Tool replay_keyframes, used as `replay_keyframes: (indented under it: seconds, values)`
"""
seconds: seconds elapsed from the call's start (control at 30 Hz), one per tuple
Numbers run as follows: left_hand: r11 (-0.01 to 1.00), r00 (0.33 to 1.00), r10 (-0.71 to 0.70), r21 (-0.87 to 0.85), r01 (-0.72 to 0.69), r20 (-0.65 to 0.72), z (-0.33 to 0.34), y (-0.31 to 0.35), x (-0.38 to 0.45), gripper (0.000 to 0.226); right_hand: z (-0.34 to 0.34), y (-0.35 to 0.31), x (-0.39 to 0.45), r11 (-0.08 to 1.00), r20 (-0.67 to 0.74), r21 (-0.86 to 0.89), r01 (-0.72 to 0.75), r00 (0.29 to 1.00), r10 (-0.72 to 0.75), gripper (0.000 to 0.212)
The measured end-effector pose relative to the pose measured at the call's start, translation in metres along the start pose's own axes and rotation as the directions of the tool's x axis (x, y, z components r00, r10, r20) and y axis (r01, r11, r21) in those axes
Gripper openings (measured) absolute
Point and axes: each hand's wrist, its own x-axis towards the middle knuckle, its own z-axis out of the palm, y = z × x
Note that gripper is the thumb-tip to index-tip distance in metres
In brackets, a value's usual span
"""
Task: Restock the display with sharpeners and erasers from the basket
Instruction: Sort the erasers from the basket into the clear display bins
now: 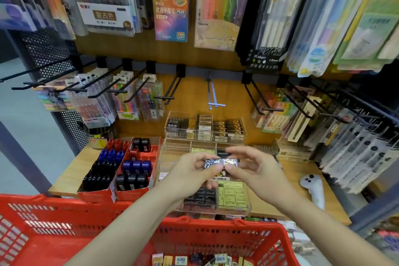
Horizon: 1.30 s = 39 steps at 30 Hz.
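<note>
A light wooden bench [71, 170] is sitting in a shop, under a wooden wall of hanging pen packs [170, 2]. Red cardboard trays of sharpeners [121, 168] and clear plastic boxes of erasers [205, 127] are resting on it. A red plastic basket [216, 235] is waiting in front, with small packs lying inside. Above the near clear box, the left hand [190, 170] and the right hand [259, 170] are both pinching one small shiny wrapped eraser [220, 163], fingers [239, 151] curling loosely around its ends.
</note>
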Motion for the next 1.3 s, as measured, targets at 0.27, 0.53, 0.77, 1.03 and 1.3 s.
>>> replay_keyframes:
  seconds: [0.27, 0.53, 0.77, 1.03, 1.3]
  values:
    - [0.993, 0.984, -0.116, -0.035, 0.112, -0.138, -0.036, -0.024, 0.094, 0.02, -0.011, 0.04, 0.12, 0.88, -0.186, -0.476, -0.008, 0.978, -0.092, 0.03]
    - [0.974, 0.951, -0.162, -0.197, 0.111, -0.264, -0.046, -0.046, 0.15, 0.011, 0.006, 0.093, 0.241, 0.685, -0.193, -0.713, -0.151, 0.981, 0.015, 0.027]
    - [0.955, 0.953, -0.194, -0.268, 0.128, -0.234, -0.045, -0.064, 0.161, 0.01, 0.016, 0.114, 0.267, 0.683, -0.202, -0.713, -0.16, 0.979, 0.018, 0.028]
    - [0.956, 0.952, -0.193, -0.266, 0.127, -0.237, -0.03, -0.059, 0.163, 0.01, 0.015, 0.122, 0.26, 0.734, -0.184, -0.671, -0.107, 0.983, -0.024, 0.025]
    - [0.956, 0.958, -0.201, -0.254, 0.146, -0.205, -0.036, -0.059, 0.152, 0.014, 0.02, 0.118, 0.263, 0.641, -0.202, -0.754, -0.143, 0.979, -0.019, 0.016]
